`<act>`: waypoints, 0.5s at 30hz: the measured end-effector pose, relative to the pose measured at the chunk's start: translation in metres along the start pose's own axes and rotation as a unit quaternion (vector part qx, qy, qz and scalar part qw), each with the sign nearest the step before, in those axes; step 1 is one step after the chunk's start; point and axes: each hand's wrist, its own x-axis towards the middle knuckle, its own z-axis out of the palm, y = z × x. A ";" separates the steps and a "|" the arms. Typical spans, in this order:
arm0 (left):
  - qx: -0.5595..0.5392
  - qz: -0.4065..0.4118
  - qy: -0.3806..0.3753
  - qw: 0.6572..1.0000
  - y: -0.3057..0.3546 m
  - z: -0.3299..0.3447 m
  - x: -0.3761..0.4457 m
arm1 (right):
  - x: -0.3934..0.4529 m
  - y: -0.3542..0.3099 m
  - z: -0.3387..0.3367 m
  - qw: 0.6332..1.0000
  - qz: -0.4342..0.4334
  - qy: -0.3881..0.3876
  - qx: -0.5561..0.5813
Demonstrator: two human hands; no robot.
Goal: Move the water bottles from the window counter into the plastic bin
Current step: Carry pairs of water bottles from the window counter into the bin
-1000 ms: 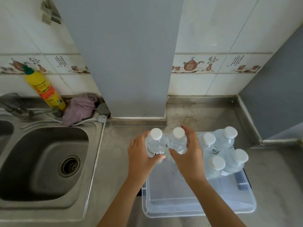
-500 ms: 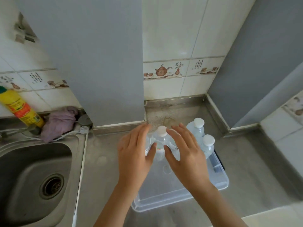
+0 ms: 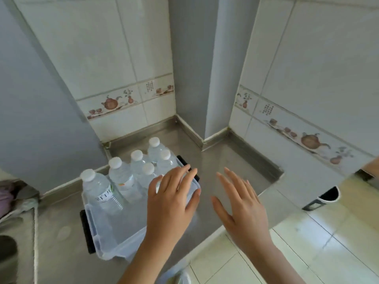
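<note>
Head view: left hand (image 3: 171, 203) and right hand (image 3: 244, 206) flat, fingers (image 3: 229, 181) spread, empty.

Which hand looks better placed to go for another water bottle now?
Probably the right hand: it is open, empty and over the bare counter. The left hand, also open, hangs over the plastic bin holding six bottles. No bottle outside the bin is visible.

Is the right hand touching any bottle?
Apart. The head view shows the right hand open over bare counter, well clear of the bottles.
</note>
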 end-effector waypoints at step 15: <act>-0.082 0.198 -0.127 0.968 0.269 0.031 -0.069 | -0.222 0.125 -0.162 0.960 0.216 0.106 -0.142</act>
